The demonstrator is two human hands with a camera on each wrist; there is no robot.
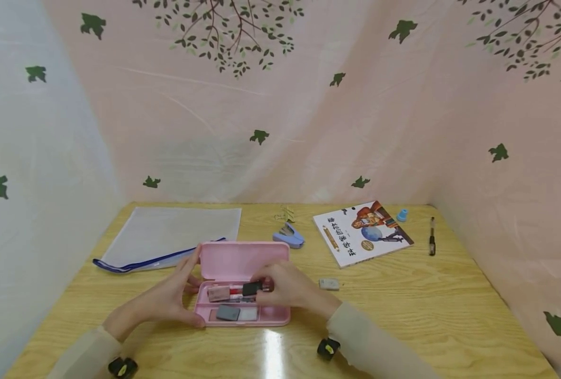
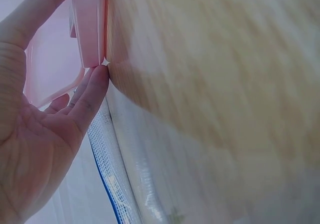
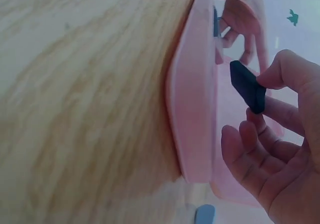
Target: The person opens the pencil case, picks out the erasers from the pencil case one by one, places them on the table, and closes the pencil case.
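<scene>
The right hand point(image 1: 282, 284) pinched a black eraser point(image 1: 251, 288), likely light, rubbery and easiest gripped endwise, while the spread left hand point(image 1: 166, 300) steadied the pink pencil case point(image 1: 244, 259).

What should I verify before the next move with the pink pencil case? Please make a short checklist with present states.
1. Lid open: ok, it stands raised.
2. Pencil case steadied: ok, the left hand touches its left side.
3. Black block secure: ok, the right hand pinches it.
4. Black block released: not ok, it is in the fingers.
5. Room beneath the right hand: cannot tell, the hand hides it in the head view.
6. Light grey block inside: not ok, it lies on the table.
</scene>
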